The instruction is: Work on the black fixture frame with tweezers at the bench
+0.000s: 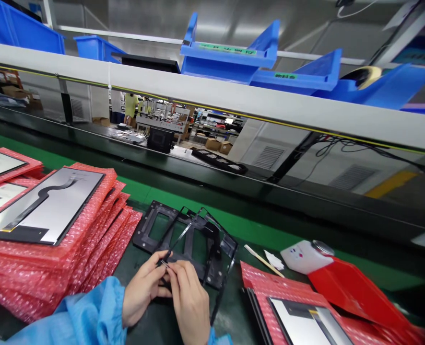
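Matt black plastic frame (189, 242), glossy silvery panel (49, 203) on crinkly red bubble wrap (100, 239), smooth blue plastic bins (230, 52).

Green bench (259, 230): red bubble-wrap stack (90, 239) left, black frame (198, 239) centre, wooden stick (263, 260), red bubble-wrap sheets (266, 287) right.

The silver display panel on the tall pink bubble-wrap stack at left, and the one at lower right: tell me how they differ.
The silver display panel at left lies fully in view; the silver display panel at lower right is cut off by the picture's edge. The left one tops a tall pink bubble-wrap stack; the right one rests on a low pink bubble-wrap sheet. The left one shows a dark curved ribbon cable; the right shows none. Both lie flat, away from the hands.
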`<action>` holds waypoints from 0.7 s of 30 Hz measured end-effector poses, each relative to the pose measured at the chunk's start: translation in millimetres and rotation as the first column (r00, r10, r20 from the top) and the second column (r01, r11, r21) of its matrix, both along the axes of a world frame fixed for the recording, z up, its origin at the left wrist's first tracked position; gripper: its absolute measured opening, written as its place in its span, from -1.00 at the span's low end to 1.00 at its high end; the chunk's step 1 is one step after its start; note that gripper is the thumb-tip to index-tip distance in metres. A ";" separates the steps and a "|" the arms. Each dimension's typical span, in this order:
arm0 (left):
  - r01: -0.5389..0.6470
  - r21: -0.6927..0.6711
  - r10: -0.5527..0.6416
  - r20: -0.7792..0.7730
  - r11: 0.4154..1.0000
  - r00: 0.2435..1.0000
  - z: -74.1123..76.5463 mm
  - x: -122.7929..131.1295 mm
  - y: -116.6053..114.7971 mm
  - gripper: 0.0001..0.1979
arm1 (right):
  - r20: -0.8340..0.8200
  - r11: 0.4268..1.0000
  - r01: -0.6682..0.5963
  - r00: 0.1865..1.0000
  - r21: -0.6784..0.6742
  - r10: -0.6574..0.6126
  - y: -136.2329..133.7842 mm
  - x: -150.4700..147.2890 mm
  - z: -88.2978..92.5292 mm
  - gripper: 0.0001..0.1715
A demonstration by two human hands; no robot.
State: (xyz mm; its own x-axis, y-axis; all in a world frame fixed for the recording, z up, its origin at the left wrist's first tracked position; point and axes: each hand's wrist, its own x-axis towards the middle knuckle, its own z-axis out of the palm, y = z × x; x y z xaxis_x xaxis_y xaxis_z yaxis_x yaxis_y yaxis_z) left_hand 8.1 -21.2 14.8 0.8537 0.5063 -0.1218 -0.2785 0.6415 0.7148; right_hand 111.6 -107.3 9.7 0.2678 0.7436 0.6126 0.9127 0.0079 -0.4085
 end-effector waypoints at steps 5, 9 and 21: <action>0.004 0.006 -0.004 -0.007 1.000 1.000 0.2 0.3 0.3 -0.54 | 0.064 1.000 -0.002 0.998 -0.026 0.003 1.0 2.9 -1.2 -0.74; 0.015 0.030 -0.014 -0.037 0.999 0.999 4.0 -0.3 -1.0 -0.52 | 0.050 0.999 0.032 0.998 -0.004 -0.031 2.3 0.9 1.0 -0.73; -0.044 0.128 0.079 -0.278 0.991 0.957 -17.3 -3.8 6.0 -0.41 | 0.211 0.974 0.220 0.956 -0.051 -0.205 6.2 -16.2 -17.2 -0.86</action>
State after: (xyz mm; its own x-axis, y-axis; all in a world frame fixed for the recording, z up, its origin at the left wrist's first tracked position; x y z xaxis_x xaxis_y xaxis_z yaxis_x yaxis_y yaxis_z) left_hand 4.3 -15.1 -2.5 0.7603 0.5822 -0.2882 -0.0913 0.5351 0.8399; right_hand 95.3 -101.0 -7.5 0.2998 0.7282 0.6163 0.9539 -0.2182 -0.2061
